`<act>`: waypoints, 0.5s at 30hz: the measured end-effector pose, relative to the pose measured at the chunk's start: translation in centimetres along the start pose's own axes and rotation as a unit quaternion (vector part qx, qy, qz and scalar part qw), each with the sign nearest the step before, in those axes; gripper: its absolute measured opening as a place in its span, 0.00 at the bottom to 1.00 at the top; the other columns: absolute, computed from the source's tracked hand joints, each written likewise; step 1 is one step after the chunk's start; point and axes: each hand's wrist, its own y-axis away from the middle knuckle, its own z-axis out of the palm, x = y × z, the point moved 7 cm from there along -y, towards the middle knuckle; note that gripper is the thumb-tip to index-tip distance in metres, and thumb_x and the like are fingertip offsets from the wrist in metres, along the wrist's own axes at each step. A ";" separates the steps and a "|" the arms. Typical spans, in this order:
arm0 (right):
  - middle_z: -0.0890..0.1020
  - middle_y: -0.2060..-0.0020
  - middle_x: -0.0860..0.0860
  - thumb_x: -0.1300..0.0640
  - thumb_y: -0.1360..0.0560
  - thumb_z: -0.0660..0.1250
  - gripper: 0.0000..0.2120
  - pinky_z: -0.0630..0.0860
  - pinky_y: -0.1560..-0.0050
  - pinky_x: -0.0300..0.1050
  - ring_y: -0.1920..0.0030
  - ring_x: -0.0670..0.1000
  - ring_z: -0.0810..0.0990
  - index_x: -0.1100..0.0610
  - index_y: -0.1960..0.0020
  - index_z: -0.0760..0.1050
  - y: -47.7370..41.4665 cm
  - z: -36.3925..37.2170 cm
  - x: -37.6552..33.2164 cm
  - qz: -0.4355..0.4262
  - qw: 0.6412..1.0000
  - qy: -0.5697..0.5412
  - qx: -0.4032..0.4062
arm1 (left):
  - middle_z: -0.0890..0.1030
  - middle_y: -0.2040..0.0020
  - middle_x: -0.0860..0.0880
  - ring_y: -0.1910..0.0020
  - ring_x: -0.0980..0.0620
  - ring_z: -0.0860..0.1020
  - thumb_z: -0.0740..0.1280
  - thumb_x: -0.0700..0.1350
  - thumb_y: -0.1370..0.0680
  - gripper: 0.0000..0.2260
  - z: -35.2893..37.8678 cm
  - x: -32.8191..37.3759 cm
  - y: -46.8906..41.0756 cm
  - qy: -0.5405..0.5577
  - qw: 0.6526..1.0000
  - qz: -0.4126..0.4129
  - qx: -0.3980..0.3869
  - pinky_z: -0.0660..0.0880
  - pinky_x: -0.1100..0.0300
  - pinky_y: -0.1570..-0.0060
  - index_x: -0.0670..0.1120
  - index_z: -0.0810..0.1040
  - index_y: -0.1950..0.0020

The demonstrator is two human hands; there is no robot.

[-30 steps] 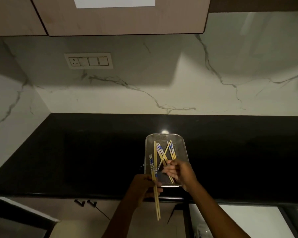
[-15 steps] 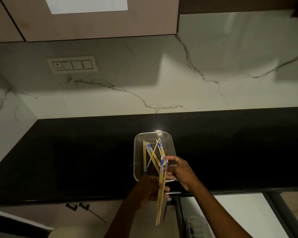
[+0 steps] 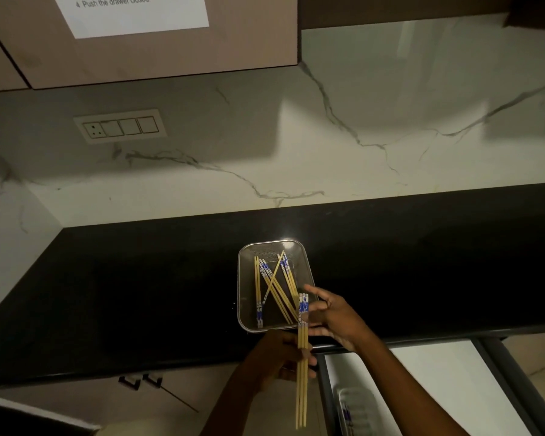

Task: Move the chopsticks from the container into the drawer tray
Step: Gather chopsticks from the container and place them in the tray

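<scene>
A clear rectangular container (image 3: 244, 309) sits on the black counter near its front edge, with several yellow chopsticks with blue-and-white ends (image 3: 272, 287) crossed inside it. My left hand (image 3: 274, 361) grips a small bundle of chopsticks (image 3: 302, 385) held upright, blue ends up, just in front of the container's near right corner. My right hand (image 3: 335, 320) is beside the top of that bundle with fingers spread, touching the blue ends. Below the counter the drawer is pulled out, and a pale tray (image 3: 357, 407) lies in it at the left.
The black counter (image 3: 139, 294) runs left and right under a white marble wall with a switch plate (image 3: 120, 126). The open drawer has a white floor (image 3: 438, 382) and dark side rails. Cabinet handles (image 3: 139, 380) sit lower left. A wall cabinet with a paper note hangs above.
The bundle in my left hand has swung from tilted to upright and shifted right of the container. My right hand has opened its fingers. The view has tilted, showing more of the open drawer.
</scene>
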 end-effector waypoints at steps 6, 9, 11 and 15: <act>0.85 0.52 0.59 0.71 0.32 0.75 0.27 0.83 0.45 0.61 0.49 0.60 0.86 0.51 0.37 0.79 0.5 -0.5 -0.1 0.004 0.998 0.050 -0.025 | 0.87 0.48 0.40 0.50 0.39 0.87 0.73 0.41 0.24 0.13 0.6 -1.1 0.1 -0.008 1.000 -0.012 -0.012 0.84 0.54 0.55 0.39 0.81 0.41; 0.85 0.53 0.59 0.71 0.32 0.76 0.27 0.83 0.46 0.60 0.51 0.60 0.87 0.54 0.36 0.78 0.5 -0.6 0.1 -0.001 0.997 0.072 -0.017 | 0.87 0.48 0.39 0.49 0.39 0.87 0.73 0.42 0.24 0.13 0.5 -1.6 0.1 -0.008 1.000 -0.016 -0.017 0.84 0.55 0.55 0.38 0.81 0.42; 0.86 0.53 0.59 0.70 0.32 0.76 0.27 0.83 0.47 0.59 0.50 0.61 0.86 0.54 0.36 0.78 0.4 -0.3 0.5 0.000 0.997 0.078 -0.018 | 0.87 0.48 0.39 0.49 0.38 0.87 0.73 0.41 0.24 0.13 0.2 -2.0 0.1 -0.004 1.000 -0.023 -0.017 0.84 0.54 0.54 0.38 0.81 0.42; 0.87 0.51 0.58 0.61 0.26 0.73 0.15 0.85 0.53 0.50 0.55 0.56 0.88 0.54 0.39 0.80 -0.5 1.1 0.9 -0.004 0.998 0.063 0.016 | 0.87 0.49 0.39 0.49 0.38 0.87 0.75 0.42 0.26 0.13 -1.3 -2.8 0.5 0.014 1.000 -0.027 0.006 0.84 0.54 0.55 0.39 0.83 0.44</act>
